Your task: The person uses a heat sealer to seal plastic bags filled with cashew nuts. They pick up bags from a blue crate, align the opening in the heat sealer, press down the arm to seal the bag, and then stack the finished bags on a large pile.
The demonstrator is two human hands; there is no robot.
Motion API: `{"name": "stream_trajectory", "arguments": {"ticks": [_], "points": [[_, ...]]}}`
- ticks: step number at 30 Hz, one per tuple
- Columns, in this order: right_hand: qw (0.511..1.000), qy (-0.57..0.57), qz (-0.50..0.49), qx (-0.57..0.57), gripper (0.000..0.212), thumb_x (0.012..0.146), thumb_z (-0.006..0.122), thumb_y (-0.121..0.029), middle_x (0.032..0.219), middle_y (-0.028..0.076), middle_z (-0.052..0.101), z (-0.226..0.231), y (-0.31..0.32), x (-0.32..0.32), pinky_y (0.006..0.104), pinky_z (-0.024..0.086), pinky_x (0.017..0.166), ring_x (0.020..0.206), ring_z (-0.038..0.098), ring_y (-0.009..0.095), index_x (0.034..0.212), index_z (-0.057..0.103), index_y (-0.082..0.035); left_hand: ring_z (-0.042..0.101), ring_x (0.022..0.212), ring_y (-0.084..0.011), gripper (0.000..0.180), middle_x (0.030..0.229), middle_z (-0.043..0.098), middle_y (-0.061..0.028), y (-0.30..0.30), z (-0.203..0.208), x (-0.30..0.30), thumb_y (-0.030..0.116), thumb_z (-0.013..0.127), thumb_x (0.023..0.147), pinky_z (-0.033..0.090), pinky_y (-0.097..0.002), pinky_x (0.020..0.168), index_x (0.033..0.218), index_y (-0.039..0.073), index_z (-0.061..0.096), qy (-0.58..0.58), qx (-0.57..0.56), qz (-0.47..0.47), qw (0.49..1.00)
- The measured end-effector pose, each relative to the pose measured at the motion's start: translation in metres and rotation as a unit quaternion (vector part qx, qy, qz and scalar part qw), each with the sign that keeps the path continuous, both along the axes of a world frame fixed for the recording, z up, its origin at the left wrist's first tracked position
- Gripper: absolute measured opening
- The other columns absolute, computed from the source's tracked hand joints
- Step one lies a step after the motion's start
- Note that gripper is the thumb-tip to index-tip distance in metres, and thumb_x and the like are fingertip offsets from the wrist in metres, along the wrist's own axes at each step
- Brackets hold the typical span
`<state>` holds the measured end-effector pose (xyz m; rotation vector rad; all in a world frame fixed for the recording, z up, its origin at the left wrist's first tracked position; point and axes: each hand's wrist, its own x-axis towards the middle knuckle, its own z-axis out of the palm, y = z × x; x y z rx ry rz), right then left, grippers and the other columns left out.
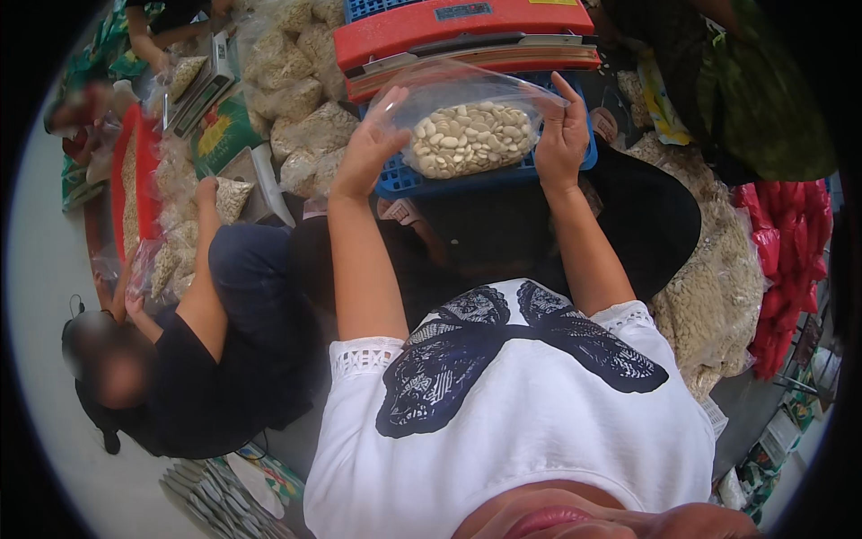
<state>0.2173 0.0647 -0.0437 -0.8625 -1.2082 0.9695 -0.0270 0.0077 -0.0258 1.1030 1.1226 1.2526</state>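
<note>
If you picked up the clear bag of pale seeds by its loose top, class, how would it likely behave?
The clear bag would likely flop, as its thin top wrinkles. Its weight would probably shift, since the pale seeds inside look loose. It may feel slippery, because its surface looks smooth and shiny.

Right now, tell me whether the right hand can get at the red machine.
Probably yes: the red machine lies just beyond the right hand, with nothing solid seen between, though that hand is at the clear bag's edge.
</note>
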Motion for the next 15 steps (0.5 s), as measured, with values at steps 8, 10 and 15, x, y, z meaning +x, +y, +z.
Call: {"name": "stream_trajectory", "arguments": {"ticks": [8,10,15], "points": [[0.98,-0.109,-0.161,0.043,0.016,0.099,0.042,-0.012,0.067,0.004,0.065,-0.001,-0.003,0.009,0.0192,0.037,0.05,0.053,0.05,0.005,0.102,0.057,-0.005,0.059,0.061,-0.0106,0.021,0.077,0.062,-0.0064,0.009,-0.023,0.056,0.016,0.053,0.095,0.044,-0.0196,0.054,0.095,-0.003,0.063,0.182,0.225,0.353,0.89],[0.963,-0.121,-0.19,0.146,0.015,0.099,0.043,-0.011,0.058,0.001,0.057,0.021,-0.01,0.011,0.0204,0.036,0.046,0.048,0.047,0.005,0.102,0.057,-0.005,0.056,0.052,-0.0115,0.021,0.073,0.061,-0.0068,-0.002,-0.015,0.058,0.016,0.051,0.096,0.043,-0.0213,0.048,0.095,-0.001,0.063,0.252,0.225,0.406,0.849],[0.985,-0.055,-0.155,-0.058,0.015,0.096,0.05,-0.014,0.055,-0.001,0.05,0.016,0.031,0.005,0.0214,0.034,0.043,0.046,0.044,0.004,0.094,0.061,-0.003,0.048,0.042,-0.0093,0.024,0.058,0.054,-0.0032,0.033,-0.021,0.059,0.02,0.053,0.095,0.037,-0.0228,0.037,0.09,-0.001,0.063,0.199,0.105,0.412,0.883]]}}
